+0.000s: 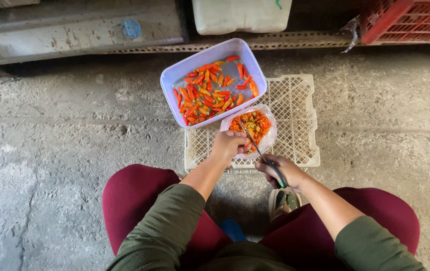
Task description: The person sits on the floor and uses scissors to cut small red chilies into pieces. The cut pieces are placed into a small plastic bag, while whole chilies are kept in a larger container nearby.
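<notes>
The left hand [228,145] has its fingers curled shut on something small at the near rim of a plastic-lined bowl of cut chilli pieces [253,131]; what it pinches is hidden. The right hand [281,171] is clamped round the dark handles of scissors [260,149], whose blades reach over the bowl. The bowl sits at the near edge of an upturned cream crate [295,125]. A lilac tub of whole red and orange chillies [214,86] rests on the crate's far left corner, touching the bowl.
</notes>
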